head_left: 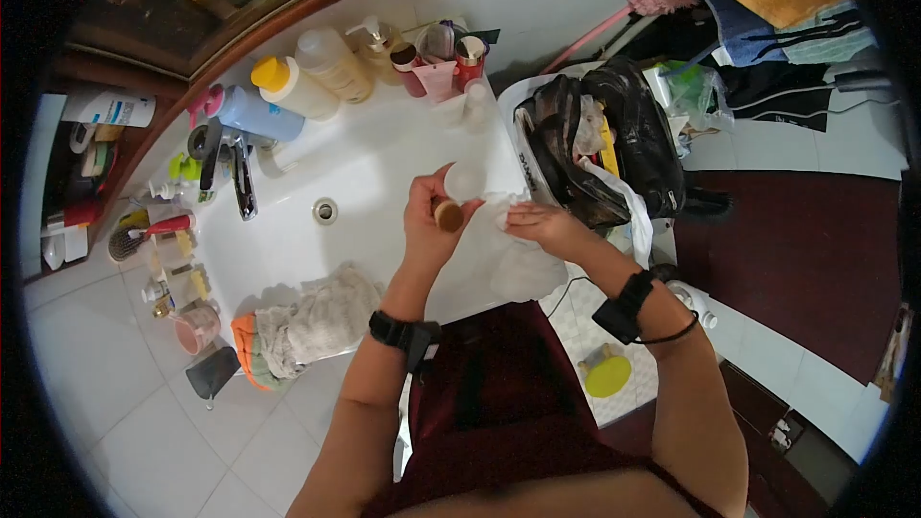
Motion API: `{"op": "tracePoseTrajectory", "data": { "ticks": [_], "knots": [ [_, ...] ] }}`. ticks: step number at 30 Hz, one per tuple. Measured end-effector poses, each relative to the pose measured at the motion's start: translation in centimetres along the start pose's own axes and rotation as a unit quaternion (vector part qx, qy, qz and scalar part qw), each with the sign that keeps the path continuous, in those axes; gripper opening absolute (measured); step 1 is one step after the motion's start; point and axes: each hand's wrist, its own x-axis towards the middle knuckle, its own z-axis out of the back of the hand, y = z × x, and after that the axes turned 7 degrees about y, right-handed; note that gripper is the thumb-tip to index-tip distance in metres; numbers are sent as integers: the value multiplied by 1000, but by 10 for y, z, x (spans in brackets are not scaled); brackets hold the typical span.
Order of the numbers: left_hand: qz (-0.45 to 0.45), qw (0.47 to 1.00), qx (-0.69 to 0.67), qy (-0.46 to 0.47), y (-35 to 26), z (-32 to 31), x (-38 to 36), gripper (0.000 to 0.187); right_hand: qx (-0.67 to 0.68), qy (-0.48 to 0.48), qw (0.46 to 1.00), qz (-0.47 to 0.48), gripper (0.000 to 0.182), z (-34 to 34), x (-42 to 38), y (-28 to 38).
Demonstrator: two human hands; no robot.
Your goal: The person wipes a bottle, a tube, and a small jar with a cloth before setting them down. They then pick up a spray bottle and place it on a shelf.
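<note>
My left hand (425,223) is over the right part of the white sink (374,149). Its fingers are closed around a round white piece, like a small cup or lid (464,181), and a short brown round-ended piece (447,216), perhaps a handle. Just to the right, my right hand (545,228) has its fingers pressed together on a small white thing (502,209), whose kind I cannot make out. Below that hand, a translucent whitish shape (528,271), perhaps a thin plastic bag, lies at the sink's front right edge.
Several bottles (331,65) and small tubes (437,81) line the sink's back rim. A chrome faucet (243,177) stands at left. A crumpled cloth (331,318) lies on the front left edge. A black bag (628,139) fills a container on the right. Below is a yellow-green stool (608,376).
</note>
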Motion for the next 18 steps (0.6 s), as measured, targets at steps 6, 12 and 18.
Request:
{"op": "tracePoseTrajectory", "data": {
  "ticks": [6,12,18],
  "knots": [
    [-75,996,-29,43,11,-32,38,43,277,-177,932,-150,35,9,-10,16],
    [-100,992,-61,39,16,-41,48,43,403,-304,841,-194,27,6,-20,23],
    [-136,990,-40,22,27,-38,45,41,386,-344,831,-204,27,-4,-19,10]
  ]
}}
